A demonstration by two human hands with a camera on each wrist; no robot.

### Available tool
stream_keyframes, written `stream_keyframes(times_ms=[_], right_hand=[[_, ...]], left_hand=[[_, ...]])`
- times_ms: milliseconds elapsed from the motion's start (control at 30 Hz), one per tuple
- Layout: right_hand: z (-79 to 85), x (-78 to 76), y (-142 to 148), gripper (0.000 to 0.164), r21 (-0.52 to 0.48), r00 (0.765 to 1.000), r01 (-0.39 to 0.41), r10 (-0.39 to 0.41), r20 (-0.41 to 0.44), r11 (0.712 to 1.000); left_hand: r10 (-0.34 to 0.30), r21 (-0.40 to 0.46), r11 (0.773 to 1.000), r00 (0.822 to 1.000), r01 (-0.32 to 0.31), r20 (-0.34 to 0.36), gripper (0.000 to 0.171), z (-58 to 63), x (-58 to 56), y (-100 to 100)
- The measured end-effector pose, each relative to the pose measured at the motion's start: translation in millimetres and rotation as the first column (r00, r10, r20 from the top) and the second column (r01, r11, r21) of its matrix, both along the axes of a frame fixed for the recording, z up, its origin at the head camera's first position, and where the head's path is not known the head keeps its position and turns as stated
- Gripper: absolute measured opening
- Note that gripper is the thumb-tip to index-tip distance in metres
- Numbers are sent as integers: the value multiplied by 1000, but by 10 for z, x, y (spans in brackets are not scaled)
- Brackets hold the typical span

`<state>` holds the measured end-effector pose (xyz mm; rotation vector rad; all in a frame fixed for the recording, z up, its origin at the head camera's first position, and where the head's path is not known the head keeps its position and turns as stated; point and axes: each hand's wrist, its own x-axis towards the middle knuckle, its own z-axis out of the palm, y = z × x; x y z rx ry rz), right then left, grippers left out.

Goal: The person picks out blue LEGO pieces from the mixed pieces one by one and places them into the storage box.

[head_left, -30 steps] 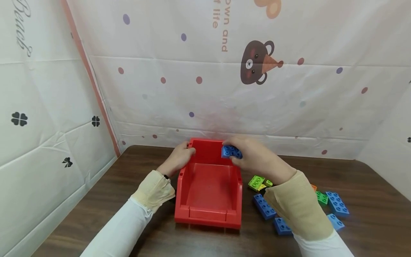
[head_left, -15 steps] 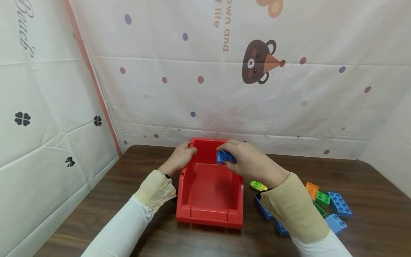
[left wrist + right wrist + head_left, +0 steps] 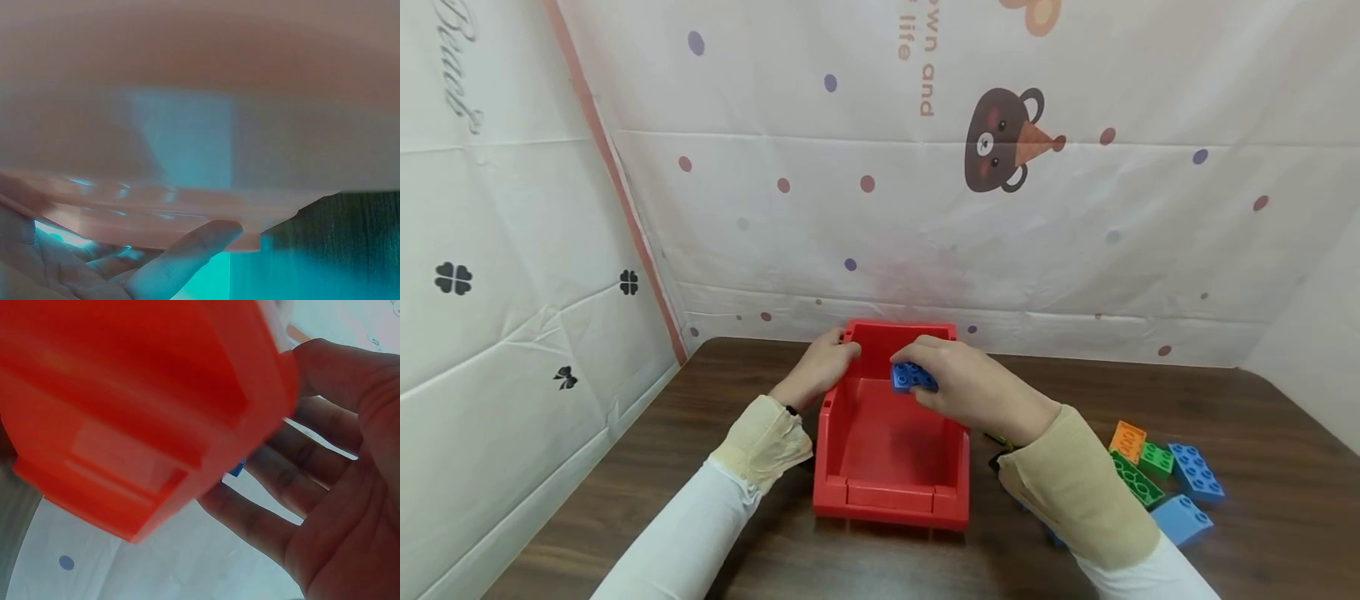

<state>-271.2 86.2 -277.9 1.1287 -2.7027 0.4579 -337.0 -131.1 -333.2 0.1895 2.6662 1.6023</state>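
The left hand [image 3: 820, 367] grips the bin [image 3: 891, 500] at its left; the right hand [image 3: 966, 385] pinches a blue block [image 3: 904, 378] over it, best lowered before release.

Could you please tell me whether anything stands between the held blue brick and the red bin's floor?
Nothing visible does: the right hand holds the blue brick over the red bin, and no object shows between it and the bin floor, part of which the hand hides.

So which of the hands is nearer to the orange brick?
The right hand, over the red bin, left of the orange brick; the left hand holds the bin's left side, farther off.
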Motion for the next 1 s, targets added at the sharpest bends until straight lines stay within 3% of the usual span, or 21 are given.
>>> stream_keyframes(times_ms=[267, 567, 1000], right_hand=[[-63, 53, -77, 45, 0, 997, -44, 44, 57, 999], [-160, 71, -160, 48, 17, 994, -69, 68, 80, 997], [-249, 97, -241, 50, 71, 988, -116, 107, 108, 991]], left_hand=[[-9, 16, 1000, 1000, 8, 2, 35, -19, -17, 2], [-1, 20, 1000, 999, 0, 32, 30, -23, 54, -43], [-3, 19, 1000, 1000, 3, -11, 32, -12, 11, -9]])
